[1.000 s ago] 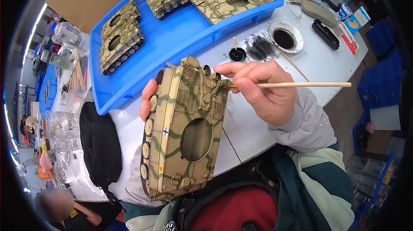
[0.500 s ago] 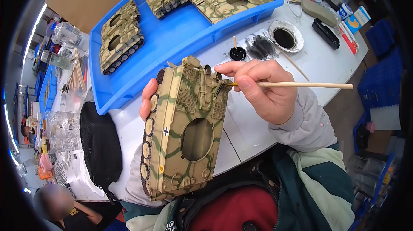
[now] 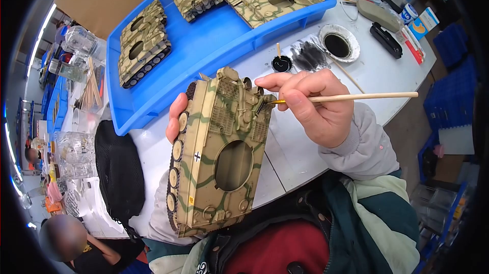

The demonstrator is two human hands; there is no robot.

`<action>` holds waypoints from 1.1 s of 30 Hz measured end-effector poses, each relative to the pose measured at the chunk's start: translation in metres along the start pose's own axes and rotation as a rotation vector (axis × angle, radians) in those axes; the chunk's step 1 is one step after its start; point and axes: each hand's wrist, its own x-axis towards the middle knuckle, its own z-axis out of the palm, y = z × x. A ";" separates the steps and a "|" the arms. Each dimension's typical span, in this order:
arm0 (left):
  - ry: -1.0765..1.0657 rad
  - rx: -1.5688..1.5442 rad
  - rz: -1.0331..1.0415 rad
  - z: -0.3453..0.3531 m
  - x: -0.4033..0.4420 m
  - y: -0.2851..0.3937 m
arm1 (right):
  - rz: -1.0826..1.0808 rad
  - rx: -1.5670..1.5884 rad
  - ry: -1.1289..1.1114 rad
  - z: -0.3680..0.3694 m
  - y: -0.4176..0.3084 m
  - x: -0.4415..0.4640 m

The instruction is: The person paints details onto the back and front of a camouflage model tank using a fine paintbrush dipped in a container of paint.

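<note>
Right hand (image 3: 322,108) pinches slim pale-wooden brush (image 3: 356,97), tip at tan-and-green camouflaged model tank hull (image 3: 202,187) gripped by curled left hand (image 3: 176,117).

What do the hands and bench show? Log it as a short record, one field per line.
Left hand: holds the tank at its wheeled side
Right hand: holds the brush
Brush tip: at the tank's grille end; exact contact too small to tell
Tank finish: tan and green camouflage, round opening on top
Tray: blue, holds other tanks
Paint area: black pot, dark smear, bowl of dark liquid
Left of tank: black pouch
</note>
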 end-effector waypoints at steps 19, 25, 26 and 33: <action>-0.029 0.059 0.026 -0.003 -0.002 -0.003 | -0.100 -0.005 0.141 0.008 0.007 0.002; -0.006 0.047 0.039 -0.001 -0.003 -0.004 | -0.106 -0.012 0.143 0.007 0.007 0.002; -0.008 0.054 0.041 -0.001 -0.003 -0.004 | -0.108 -0.018 0.140 0.007 0.007 0.002; 0.264 0.125 0.153 0.028 0.002 -0.010 | -0.112 -0.032 0.146 0.008 0.007 0.002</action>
